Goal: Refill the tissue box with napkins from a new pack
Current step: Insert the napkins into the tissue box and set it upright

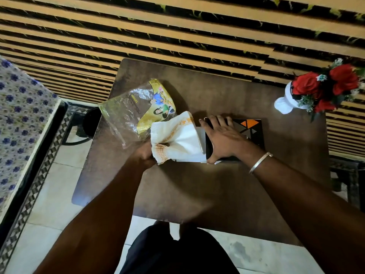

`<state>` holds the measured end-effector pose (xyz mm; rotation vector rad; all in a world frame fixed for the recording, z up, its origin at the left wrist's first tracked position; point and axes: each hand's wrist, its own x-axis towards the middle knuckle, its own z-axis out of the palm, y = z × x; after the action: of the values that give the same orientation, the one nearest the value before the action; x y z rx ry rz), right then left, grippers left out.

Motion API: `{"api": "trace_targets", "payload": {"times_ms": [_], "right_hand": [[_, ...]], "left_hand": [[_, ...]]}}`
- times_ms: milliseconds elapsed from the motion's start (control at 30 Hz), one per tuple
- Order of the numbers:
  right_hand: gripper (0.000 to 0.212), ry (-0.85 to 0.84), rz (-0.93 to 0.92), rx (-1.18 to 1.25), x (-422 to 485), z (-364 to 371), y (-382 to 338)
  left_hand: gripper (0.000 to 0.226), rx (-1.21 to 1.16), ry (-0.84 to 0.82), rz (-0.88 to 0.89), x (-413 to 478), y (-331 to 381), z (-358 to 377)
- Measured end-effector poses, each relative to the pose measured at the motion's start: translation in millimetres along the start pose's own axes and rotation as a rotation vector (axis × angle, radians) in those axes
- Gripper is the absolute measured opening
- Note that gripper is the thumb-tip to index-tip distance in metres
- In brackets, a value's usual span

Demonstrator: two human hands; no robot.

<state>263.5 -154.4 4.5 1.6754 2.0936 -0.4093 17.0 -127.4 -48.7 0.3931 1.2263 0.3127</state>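
Observation:
A black tissue box (254,133) with orange and grey triangles lies on the brown table (197,184). My right hand (221,139) lies spread over the box's left end, thumb at its near edge. My left hand (145,153) grips a bent stack of white napkins (177,137) with orange trim. The stack's right edge meets the box's open left end. Behind the napkins lies the opened plastic napkin pack (138,109), clear with yellow print, flat and crumpled.
A white vase of red roses (308,91) stands at the table's far right corner. A slatted wall runs behind the table. At the left is a cloth with blue flowers (19,115), over a patterned floor border. My dark-clothed legs show below the table's near edge.

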Motion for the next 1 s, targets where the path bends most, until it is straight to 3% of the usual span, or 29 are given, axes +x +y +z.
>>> {"api": "trace_targets", "payload": {"times_ms": [33, 100, 167, 233, 333, 433, 600, 1000], "right_hand": [[0.143, 0.006, -0.007, 0.004, 0, 0, 0], [0.14, 0.02, -0.015, 0.007, -1, 0, 0], [0.134, 0.04, -0.016, 0.005, -1, 1, -1], [0.126, 0.063, -0.018, 0.001, -1, 2, -1], [0.116, 0.092, -0.031, -0.018, -2, 4, -2], [0.12, 0.1, -0.034, -0.056, -2, 5, -2], [0.113, 0.073, -0.048, -0.083, -1, 3, -3], [0.096, 0.056, -0.069, -0.026, -9, -1, -4]], "left_hand": [[0.028, 0.099, 0.068, 0.04, 5, 2, 2], [0.026, 0.204, -0.051, 0.118, 15, 5, -17], [0.033, 0.267, -0.053, 0.143, 24, 5, -19], [0.024, 0.314, 0.009, 0.209, 23, 10, -16], [0.028, 0.408, 0.036, 0.237, 30, 14, -18], [0.024, 0.475, 0.044, 0.229, 39, 18, -10], [0.044, 0.312, 0.059, 0.159, 65, 15, -5], [0.02, 0.019, -0.027, -0.122, 40, 22, -2]]}}
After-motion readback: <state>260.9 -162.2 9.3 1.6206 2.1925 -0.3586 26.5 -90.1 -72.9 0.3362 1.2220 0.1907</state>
